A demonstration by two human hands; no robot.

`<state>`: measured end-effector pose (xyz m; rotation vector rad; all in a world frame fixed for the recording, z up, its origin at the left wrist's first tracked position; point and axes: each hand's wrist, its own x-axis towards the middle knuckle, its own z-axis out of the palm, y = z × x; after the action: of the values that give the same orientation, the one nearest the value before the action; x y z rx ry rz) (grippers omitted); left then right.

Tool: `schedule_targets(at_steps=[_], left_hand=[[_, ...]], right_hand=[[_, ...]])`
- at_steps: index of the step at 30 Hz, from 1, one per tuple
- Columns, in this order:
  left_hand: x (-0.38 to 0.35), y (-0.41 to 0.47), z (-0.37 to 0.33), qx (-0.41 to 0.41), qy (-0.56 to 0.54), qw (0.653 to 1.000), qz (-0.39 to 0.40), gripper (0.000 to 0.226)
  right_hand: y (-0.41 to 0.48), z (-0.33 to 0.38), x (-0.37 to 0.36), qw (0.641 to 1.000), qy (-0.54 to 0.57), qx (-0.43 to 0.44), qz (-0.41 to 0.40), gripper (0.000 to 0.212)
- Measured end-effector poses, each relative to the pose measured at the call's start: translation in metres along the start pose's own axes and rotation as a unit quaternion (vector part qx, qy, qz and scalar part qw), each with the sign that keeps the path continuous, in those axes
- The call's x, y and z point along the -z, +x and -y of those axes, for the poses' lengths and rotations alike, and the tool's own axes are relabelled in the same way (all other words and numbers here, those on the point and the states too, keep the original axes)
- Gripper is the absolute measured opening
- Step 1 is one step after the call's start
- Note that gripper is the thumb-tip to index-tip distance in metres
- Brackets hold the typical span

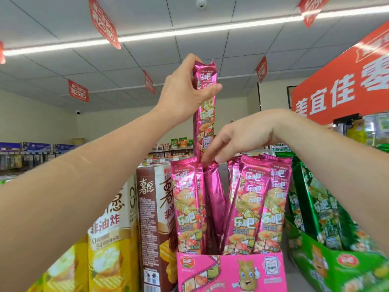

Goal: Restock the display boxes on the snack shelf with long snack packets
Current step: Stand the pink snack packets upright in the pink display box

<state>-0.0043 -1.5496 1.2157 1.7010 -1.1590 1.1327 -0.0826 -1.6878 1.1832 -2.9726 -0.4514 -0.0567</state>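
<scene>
A pink display box (231, 272) stands in front of me with several long pink snack packets (252, 207) upright in it. My left hand (185, 91) grips the top of one long pink packet (205, 114) held upright above the box, its lower end down among the others. My right hand (237, 138) reaches down from the right, fingers spread, fingertips touching the tops of the packets in the gap at the box's middle.
A green display box (336, 268) with green long packets (320, 207) stands to the right. To the left stand a brown snack carton (151, 218) and yellow chip cartons (109, 239). Red signs hang from the ceiling; shelves run behind.
</scene>
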Motion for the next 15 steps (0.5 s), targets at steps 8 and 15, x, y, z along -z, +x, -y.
schedule_targets(at_steps=[8, 15], left_hand=[[0.01, 0.002, -0.004, -0.027, 0.025, 0.999, -0.011, 0.044], [-0.009, 0.007, -0.008, -0.041, 0.092, 0.995, 0.001, 0.048]], right_hand=[[0.004, 0.012, -0.001, 0.998, -0.04, 0.013, -0.043, 0.037], [-0.006, 0.002, 0.001, 0.996, -0.025, -0.022, -0.078, 0.014]])
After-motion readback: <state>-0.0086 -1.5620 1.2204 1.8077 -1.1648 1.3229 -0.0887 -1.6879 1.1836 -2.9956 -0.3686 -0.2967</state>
